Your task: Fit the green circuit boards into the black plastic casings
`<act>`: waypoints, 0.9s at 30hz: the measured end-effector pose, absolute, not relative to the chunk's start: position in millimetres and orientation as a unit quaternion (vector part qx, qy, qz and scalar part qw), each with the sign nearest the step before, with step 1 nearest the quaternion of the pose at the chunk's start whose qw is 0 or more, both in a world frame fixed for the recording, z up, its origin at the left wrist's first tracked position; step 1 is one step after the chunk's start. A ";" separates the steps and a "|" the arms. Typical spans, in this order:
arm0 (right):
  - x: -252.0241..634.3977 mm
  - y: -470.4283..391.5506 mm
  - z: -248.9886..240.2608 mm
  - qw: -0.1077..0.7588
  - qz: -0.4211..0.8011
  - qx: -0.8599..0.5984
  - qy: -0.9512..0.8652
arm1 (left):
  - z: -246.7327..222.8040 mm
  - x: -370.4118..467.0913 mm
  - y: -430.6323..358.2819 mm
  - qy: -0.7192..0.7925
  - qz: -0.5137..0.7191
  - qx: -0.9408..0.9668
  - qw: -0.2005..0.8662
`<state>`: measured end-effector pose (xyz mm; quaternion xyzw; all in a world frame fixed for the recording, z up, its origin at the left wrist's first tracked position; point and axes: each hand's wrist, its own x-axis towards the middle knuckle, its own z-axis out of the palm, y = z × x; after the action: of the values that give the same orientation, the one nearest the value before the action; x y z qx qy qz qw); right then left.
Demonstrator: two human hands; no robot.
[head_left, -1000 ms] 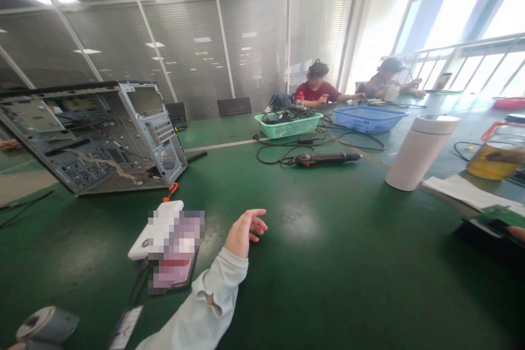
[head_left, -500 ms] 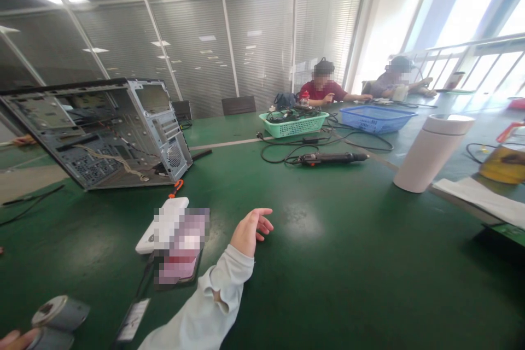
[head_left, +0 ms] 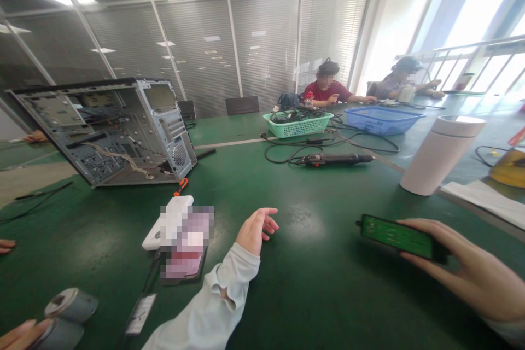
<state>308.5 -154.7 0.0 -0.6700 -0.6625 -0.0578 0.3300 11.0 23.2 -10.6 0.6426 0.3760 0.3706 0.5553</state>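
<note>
My right hand [head_left: 471, 268] is at the right, its thumb and fingers closed around a green circuit board [head_left: 396, 236] with a dark edge, held tilted above the table. In the middle, my left hand [head_left: 255, 229] rests on the green table [head_left: 320, 295] with loosely bent fingers apart and nothing in them. To the left of it lie a phone [head_left: 191, 240], blurred out in part, and a white power-bank-like box [head_left: 180, 208]. Beyond my hands, a black electric screwdriver [head_left: 338, 159] lies with its cable.
An opened computer case [head_left: 168, 126] stands at the left. A co-worker's hand [head_left: 24, 333] touches metal cylinders [head_left: 74, 305] at bottom left. Behind are a green basket [head_left: 297, 126] of cables and a blue basket [head_left: 381, 120]. A tumbler [head_left: 441, 156] stands at the right.
My right hand has come into view from the right with the circuit board, which showed only at the right edge before. My left hand keeps its place; the view has shifted slightly.
</note>
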 end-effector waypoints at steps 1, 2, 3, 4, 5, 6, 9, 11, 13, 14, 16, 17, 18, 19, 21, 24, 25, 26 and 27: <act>294.3 -143.4 1.5 0.316 -0.043 -0.640 -0.699 | -10.5 10.6 23.6 0.376 0.368 0.639 0.561; 277.9 -132.0 3.5 0.310 -0.031 -0.615 -0.724 | -10.5 10.3 24.2 0.376 0.367 0.634 0.567; 260.5 -120.8 5.9 0.306 -0.019 -0.594 -0.744 | -10.8 10.1 25.1 0.378 0.370 0.627 0.572; 243.2 -110.0 8.8 0.301 -0.003 -0.576 -0.760 | -11.4 10.0 26.4 0.381 0.377 0.617 0.577; 226.8 -99.8 11.8 0.296 0.011 -0.561 -0.773 | -12.3 10.0 28.2 0.386 0.387 0.603 0.581; 212.1 -90.2 14.7 0.293 0.025 -0.549 -0.783 | -13.5 9.9 30.4 0.391 0.399 0.587 0.587; 179.7 -66.3 19.3 0.312 0.061 -0.531 -0.786 | -18.8 9.3 38.3 0.405 0.432 0.535 0.603; 167.0 -55.6 17.5 0.337 0.076 -0.534 -0.772 | -22.3 8.5 42.8 0.407 0.449 0.512 0.609; 160.1 -49.6 12.6 0.358 0.078 -0.540 -0.758 | -24.4 8.1 44.5 0.403 0.463 0.510 0.603; 158.5 -48.1 9.7 0.367 0.074 -0.542 -0.752 | -24.6 8.1 44.1 0.401 0.468 0.515 0.596; 158.6 -47.3 4.4 0.383 0.061 -0.540 -0.747 | -23.0 8.6 41.2 0.401 0.469 0.529 0.583; 159.9 -47.6 2.4 0.392 0.054 -0.537 -0.745 | -21.2 8.9 39.1 0.403 0.463 0.536 0.579; 161.7 -48.0 1.1 0.400 0.049 -0.535 -0.742 | -18.9 9.2 36.9 0.406 0.453 0.542 0.580; 163.8 -48.3 0.4 0.409 0.045 -0.533 -0.739 | -16.1 9.2 34.9 0.406 0.440 0.549 0.583; 167.7 -48.6 0.7 0.427 0.049 -0.530 -0.731 | -10.1 8.3 31.6 0.401 0.425 0.564 0.584; 171.0 -47.8 3.0 0.446 0.074 -0.527 -0.720 | -1.8 5.1 27.4 0.377 0.416 0.603 0.567; 171.6 -47.4 3.7 0.452 0.081 -0.526 -0.715 | 0.2 4.1 25.7 0.366 0.409 0.625 0.555; 172.1 -47.0 4.3 0.459 0.088 -0.526 -0.711 | 1.7 3.4 23.8 0.354 0.403 0.647 0.542; 172.7 -46.7 4.8 0.467 0.096 -0.524 -0.706 | 2.7 3.1 21.8 0.341 0.402 0.668 0.525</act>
<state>172.7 -46.7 4.8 -0.5243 -0.7059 0.0956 0.4665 3.1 21.8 2.7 0.6683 0.3408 0.4020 0.5251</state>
